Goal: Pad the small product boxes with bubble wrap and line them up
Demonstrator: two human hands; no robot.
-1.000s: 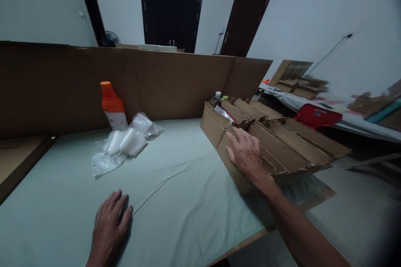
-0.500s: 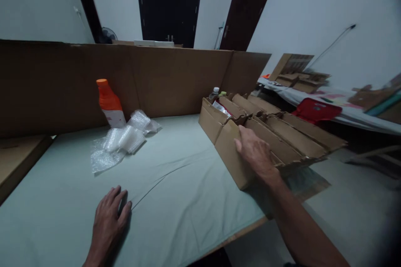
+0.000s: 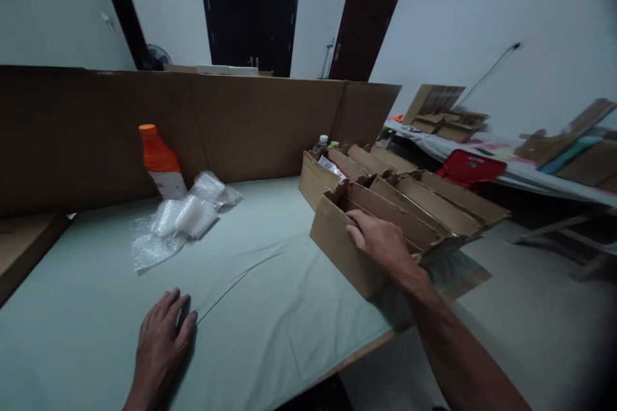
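Observation:
My right hand grips the top edge of the nearest folded cardboard box, which leans out from a row of similar flat boxes standing at the table's right edge. Its fingers curl over the box's rim. My left hand lies flat on the pale green table cloth near the front, fingers stretched out, holding nothing. An orange-topped bottle stands at the back left beside a heap of bubble wrap.
A tall brown cardboard wall runs along the table's far side. A small bottle stands behind the boxes. To the right, another table carries cardboard pieces and a red object. Dark doors stand behind.
My right hand has slid from the top of the boxes to the front box's rim and pulled that box toward me, away from the row. The left hand has stayed put.

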